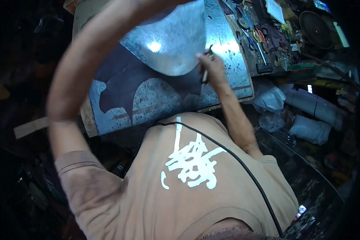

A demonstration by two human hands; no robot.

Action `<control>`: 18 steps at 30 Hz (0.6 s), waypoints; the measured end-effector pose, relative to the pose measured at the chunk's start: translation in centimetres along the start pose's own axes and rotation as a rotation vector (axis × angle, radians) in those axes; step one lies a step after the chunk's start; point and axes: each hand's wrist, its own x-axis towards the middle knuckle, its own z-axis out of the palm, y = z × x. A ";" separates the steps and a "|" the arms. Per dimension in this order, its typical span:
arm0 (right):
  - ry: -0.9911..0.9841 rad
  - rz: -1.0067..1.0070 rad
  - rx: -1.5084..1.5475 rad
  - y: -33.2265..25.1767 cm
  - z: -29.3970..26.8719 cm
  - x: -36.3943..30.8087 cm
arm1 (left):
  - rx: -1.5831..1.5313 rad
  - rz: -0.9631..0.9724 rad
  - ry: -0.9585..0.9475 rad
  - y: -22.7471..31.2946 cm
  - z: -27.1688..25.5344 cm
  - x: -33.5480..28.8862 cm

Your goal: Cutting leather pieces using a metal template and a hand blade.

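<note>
My right hand [213, 69] is closed around a slim pen-like tool [204, 78]. The tool's pale lower end sticks out below my fingers and a dark part shows above them; its exact kind is unclear. This hand is at the right edge of a shiny, round-ended sheet template [168, 52]. The template lies over a dark brown piece of leather [116, 74], which has curved cut-outs along its near side. My left forearm [104, 34] arches over the far left of the sheet, and its hand lies beyond the top edge of the picture.
Leather and template rest on a worn metal-topped table [156, 96]. Scissors with orange handles [260, 36], other tools and scraps crowd the bench at the far right. Clear plastic bags [270, 96] and wrapped rolls [312, 128] are right of the table. A black cable [244, 166] crosses my shirt.
</note>
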 end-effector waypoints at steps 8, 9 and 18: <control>-0.001 0.395 0.363 11.0 0.0 1.8 | -0.601 -0.923 -0.140 17.9 14.1 -19.0; -0.010 0.380 0.264 10.9 -0.1 2.1 | -0.638 -0.991 -0.258 20.1 14.6 -20.8; -0.039 0.266 -0.031 9.4 -0.8 1.5 | -0.651 -1.040 -0.500 26.0 14.2 -21.2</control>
